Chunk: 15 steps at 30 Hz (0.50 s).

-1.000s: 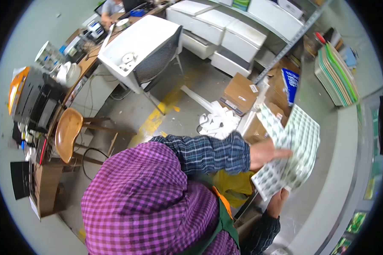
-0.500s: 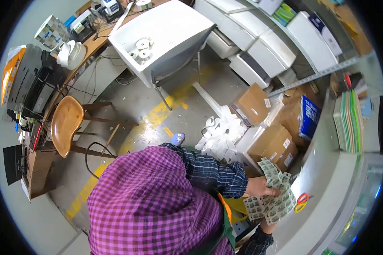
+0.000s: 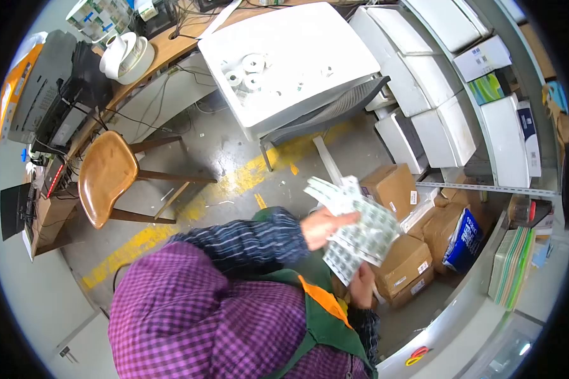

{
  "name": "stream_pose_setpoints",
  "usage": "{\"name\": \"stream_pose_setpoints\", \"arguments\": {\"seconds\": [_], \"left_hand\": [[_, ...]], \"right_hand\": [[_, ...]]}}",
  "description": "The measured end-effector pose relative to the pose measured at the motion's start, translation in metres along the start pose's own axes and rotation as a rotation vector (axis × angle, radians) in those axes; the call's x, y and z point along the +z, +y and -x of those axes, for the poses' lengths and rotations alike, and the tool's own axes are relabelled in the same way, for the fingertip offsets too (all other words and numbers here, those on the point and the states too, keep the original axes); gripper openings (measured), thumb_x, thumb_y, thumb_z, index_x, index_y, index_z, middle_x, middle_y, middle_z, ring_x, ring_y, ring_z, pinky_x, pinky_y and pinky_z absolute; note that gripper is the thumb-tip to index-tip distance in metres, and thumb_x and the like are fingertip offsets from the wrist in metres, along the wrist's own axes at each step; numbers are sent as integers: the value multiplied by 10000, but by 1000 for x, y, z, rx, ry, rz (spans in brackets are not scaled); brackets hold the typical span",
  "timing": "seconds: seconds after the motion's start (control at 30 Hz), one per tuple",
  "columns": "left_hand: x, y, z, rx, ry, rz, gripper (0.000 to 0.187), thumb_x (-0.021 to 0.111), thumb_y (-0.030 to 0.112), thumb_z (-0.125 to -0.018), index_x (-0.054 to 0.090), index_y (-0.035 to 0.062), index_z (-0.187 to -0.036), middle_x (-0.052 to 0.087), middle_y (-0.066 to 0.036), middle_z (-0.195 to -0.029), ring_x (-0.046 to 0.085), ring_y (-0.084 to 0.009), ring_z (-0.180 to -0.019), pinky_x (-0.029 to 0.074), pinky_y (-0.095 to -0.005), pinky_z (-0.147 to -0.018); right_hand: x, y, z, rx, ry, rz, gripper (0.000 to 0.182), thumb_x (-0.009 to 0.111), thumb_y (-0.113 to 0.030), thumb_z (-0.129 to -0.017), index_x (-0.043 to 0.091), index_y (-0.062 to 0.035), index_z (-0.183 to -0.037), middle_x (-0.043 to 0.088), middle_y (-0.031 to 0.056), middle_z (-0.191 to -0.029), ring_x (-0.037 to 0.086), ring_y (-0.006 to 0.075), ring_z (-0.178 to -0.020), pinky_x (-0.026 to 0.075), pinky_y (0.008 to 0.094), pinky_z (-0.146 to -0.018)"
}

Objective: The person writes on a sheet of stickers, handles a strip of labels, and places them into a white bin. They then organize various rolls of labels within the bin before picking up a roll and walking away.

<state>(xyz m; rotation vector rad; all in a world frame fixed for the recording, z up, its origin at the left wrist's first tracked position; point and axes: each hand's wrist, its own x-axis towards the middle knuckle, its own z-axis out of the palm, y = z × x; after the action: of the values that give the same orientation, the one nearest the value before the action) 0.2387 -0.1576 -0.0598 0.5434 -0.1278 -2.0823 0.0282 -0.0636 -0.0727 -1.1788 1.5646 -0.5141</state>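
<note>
Both bare hands have the patterned sheets (image 3: 370, 230) between them, and the bunch has shifted: half a second ago it was over the desk (image 3: 449, 335) with the scissors (image 3: 417, 355) just beside it, and now it is in front of the green apron (image 3: 335, 335), with the scissors lying well apart on the desk. The view has swung as well, so part of that shift may be the camera's own turn. The left hand (image 3: 322, 227) has its grip closed on the left side of the bunch, thumb laid across the upper face; its other fingers are mostly hidden. The right hand (image 3: 362, 284), largely covered by the sheets earlier, shows more plainly at their lower edge, its grip apparently closed on that edge, though how the fingertips press cannot be seen. The sheets overlap at different angles, fanned rather than squared up, and how many there are cannot be told. With both hands taken up, neither seems free for the scissors, and the loose overlap looks liable to slide if one grip slackens. Beyond the sheets are cardboard boxes (image 3: 403, 268) and a blue packet (image 3: 464, 243); farther off, a white tub (image 3: 297, 38) holds small rolls (image 3: 253, 63).
</note>
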Motion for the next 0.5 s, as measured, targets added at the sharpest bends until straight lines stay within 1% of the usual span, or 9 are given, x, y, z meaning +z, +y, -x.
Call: {"name": "stream_pose_setpoints", "arguments": {"seconds": [0.03,0.1,0.13,0.23,0.27,0.33,0.37,0.43,0.5], "left_hand": [[-14,11,7,38,33,57,302,571,57,-871,533,7,-1166,606,-95,-1121,588,-182,-1005,487,-322,-868],[-41,35,27,174,119,51,327,541,44,-881,496,9,-1204,580,-106,-1162,577,-204,-1033,473,-348,-896],[-51,45,37,252,171,73,340,549,53,-881,486,4,-1211,577,-100,-1160,573,-200,-1037,468,-346,-902],[-71,75,70,475,259,72,368,531,86,-897,449,4,-1247,540,-102,-1214,531,-210,-1103,425,-368,-952],[-79,80,81,540,315,96,373,518,101,-906,440,6,-1258,528,-102,-1231,513,-217,-1125,404,-378,-971],[-93,82,99,653,415,148,384,498,126,-920,422,12,-1279,509,-98,-1260,488,-226,-1158,377,-393,-996],[-98,79,106,704,463,178,391,490,135,-925,414,15,-1289,501,-95,-1271,481,-229,-1168,371,-396,-1002],[-107,68,120,778,510,224,379,478,174,-936,427,37,-1286,511,-77,-1268,491,-226,-1164,389,-403,-987],[-115,51,130,826,578,340,369,475,183,-938,441,47,-1280,529,-65,-1257,510,-218,-1144,402,-404,-975]], "right_hand": [[10,-15,-11,4,-92,179,276,475,-116,-902,541,7,-1139,641,133,-1006,597,177,-918,458,286,-790],[26,-4,-30,-37,-212,384,288,516,-176,-887,553,-16,-1123,644,168,-952,623,235,-867,468,309,-755],[30,-7,-40,-152,-299,394,298,533,-214,-883,562,-20,-1107,637,177,-953,621,295,-866,472,328,-758],[38,6,-81,-72,-347,189,296,563,-213,-868,574,-33,-1104,643,166,-967,628,284,-872,476,329,-759],[39,-6,-90,-67,-342,190,296,563,-213,-868,574,-33,-1104,643,166,-967,628,284,-872,476,329,-759],[44,-38,-110,-191,-436,427,287,571,-207,-857,579,-31,-1084,649,161,-952,629,287,-861,482,344,-758],[47,-45,-120,-186,-434,432,287,571,-207,-857,579,-31,-1084,649,161,-952,629,287,-861,482,344,-758],[56,-57,-143,-314,-607,543,281,574,-207,-846,582,-29,-1064,654,159,-938,626,301,-858,486,370,-758],[66,-71,-168,-306,-689,581,283,574,-214,-839,583,-27,-1052,653,160,-944,622,308,-864,483,388,-765]]}}
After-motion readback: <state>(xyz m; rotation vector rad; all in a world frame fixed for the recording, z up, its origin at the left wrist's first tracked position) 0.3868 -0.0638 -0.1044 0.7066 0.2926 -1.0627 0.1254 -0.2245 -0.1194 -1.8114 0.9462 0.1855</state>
